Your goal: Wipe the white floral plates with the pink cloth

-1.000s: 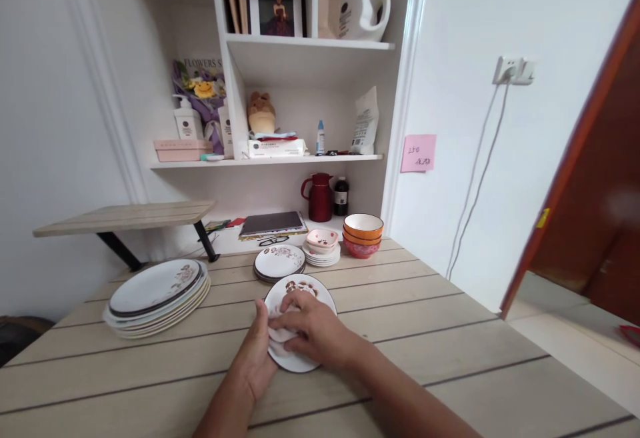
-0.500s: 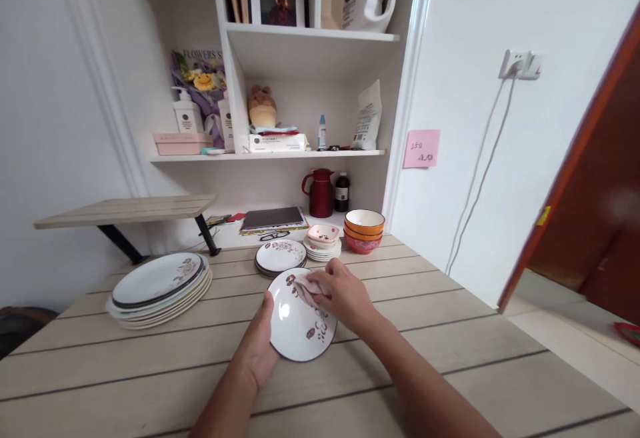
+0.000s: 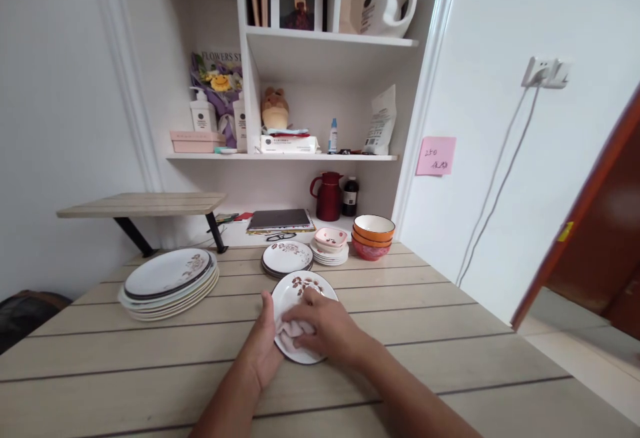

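Observation:
A round white plate (image 3: 287, 289) with a brown flower pattern and dark rim is tilted toward me above the table. My left hand (image 3: 264, 341) grips its left edge, the thumb up at the rim and the other fingers hidden beneath. Bunched in my right hand (image 3: 325, 325) is a pale pinkish cloth (image 3: 295, 335), pressed on the lower left of the plate's face. Just behind sits a short stack of matching plates (image 3: 286, 257).
Larger plates (image 3: 167, 275) are piled at the left, near a small raised wooden shelf (image 3: 145, 205). Small dishes (image 3: 331, 248) and stacked bowls (image 3: 373, 235) stand at the back right. Behind them are a closed laptop (image 3: 279, 218) and a red jug (image 3: 329, 197).
My right hand has moved the cloth from the plate's upper right down to its lower left. The plate has turned, its flowers now at the top. The camera view has shifted slightly left.

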Available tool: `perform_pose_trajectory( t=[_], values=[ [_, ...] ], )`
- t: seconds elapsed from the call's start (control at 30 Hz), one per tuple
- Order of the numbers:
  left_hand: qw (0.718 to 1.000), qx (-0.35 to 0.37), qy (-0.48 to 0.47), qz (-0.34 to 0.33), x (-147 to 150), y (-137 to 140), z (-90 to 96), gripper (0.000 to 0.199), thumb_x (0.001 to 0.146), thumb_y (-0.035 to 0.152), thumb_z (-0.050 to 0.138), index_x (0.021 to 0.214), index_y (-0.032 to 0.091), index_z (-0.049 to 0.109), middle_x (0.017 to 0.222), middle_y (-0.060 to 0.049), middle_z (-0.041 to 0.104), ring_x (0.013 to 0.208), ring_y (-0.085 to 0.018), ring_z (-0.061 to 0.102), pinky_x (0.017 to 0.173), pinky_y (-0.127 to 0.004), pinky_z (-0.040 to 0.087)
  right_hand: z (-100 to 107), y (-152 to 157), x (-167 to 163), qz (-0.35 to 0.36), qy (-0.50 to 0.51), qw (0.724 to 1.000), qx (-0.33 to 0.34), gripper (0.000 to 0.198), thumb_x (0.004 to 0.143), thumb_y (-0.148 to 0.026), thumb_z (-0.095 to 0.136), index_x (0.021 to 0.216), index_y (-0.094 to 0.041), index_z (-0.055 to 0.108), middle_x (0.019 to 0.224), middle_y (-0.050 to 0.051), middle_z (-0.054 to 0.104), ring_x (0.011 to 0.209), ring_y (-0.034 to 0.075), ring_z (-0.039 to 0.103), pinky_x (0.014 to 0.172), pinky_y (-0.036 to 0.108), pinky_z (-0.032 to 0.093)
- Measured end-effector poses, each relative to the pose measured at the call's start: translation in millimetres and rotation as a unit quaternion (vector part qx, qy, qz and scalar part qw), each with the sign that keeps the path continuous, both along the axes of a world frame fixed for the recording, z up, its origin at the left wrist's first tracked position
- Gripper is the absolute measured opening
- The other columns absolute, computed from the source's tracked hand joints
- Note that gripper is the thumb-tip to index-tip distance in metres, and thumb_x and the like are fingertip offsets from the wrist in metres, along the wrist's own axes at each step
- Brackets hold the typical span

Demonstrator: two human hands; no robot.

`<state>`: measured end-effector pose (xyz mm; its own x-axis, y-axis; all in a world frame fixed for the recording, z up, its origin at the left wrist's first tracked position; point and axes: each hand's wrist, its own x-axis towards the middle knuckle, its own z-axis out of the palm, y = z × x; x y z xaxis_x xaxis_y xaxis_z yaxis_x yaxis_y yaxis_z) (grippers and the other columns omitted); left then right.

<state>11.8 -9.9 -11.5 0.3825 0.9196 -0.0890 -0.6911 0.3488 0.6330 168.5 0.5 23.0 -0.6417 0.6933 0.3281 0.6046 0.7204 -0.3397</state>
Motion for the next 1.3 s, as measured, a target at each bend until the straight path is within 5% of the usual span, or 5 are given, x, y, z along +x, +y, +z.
perform_pose_trajectory(
  t=[0.3,0.5,0.8,1.13,1.3],
  values=[
    [0.999,-0.010,0.000,0.034,7.7,-10.3,12.4,0.064,0.084,0.054,0.048,0.138,0.019,0.042,0.126,-0.016,0.060,0.114,-0.029,0.058,0.101,-0.045,0.040,5.2,13.5,-3.1,-0.140,0.096,0.985,0.041,0.042,0.077,-0.029,0.066,0.118,-0.037,0.059,0.107,0.003,0.049,0.092,0.018,0.054,0.075,0.027,0.042],
    [0.999,-0.018,0.003,0.030,4.5,-3.6,3.3,0.068,0.083,0.056,0.048,0.137,0.016,0.042,0.127,-0.017,0.059,0.119,-0.030,0.054,0.104,-0.046,0.036,10.4,8.7,16.6,-0.185,-0.006,0.983,0.019,0.030,0.077,-0.033,0.061,0.107,-0.032,0.062,0.095,0.002,0.055,0.078,0.017,0.056,0.063,0.025,0.035],
    [1.000,-0.025,-0.011,-0.001,0.5,-4.7,2.6,0.073,0.079,0.064,0.046,0.131,0.014,0.049,0.118,-0.018,0.065,0.112,-0.032,0.059,0.096,-0.047,0.043,7.2,-11.6,5.1,0.053,-0.059,0.996,-0.039,0.029,0.070,-0.029,0.068,0.099,-0.030,0.064,0.095,-0.002,0.063,0.083,0.017,0.057,0.070,0.024,0.036],
    [0.999,-0.019,0.009,0.044,8.0,-8.0,9.4,0.069,0.080,0.057,0.053,0.138,0.020,0.041,0.124,-0.016,0.062,0.111,-0.029,0.060,0.098,-0.045,0.043,5.5,11.8,-6.1,-0.181,0.112,0.977,0.032,0.030,0.084,-0.039,0.055,0.114,-0.035,0.059,0.099,0.001,0.054,0.086,0.017,0.058,0.071,0.026,0.038],
    [0.997,-0.020,0.035,0.064,7.2,-7.3,8.4,0.069,0.080,0.052,0.058,0.138,0.021,0.040,0.129,-0.016,0.058,0.115,-0.030,0.057,0.101,-0.046,0.040,5.7,9.0,2.4,-0.202,0.080,0.975,0.053,0.028,0.084,-0.033,0.054,0.111,-0.034,0.058,0.096,0.001,0.052,0.078,0.015,0.056,0.061,0.024,0.032]
  ],
)
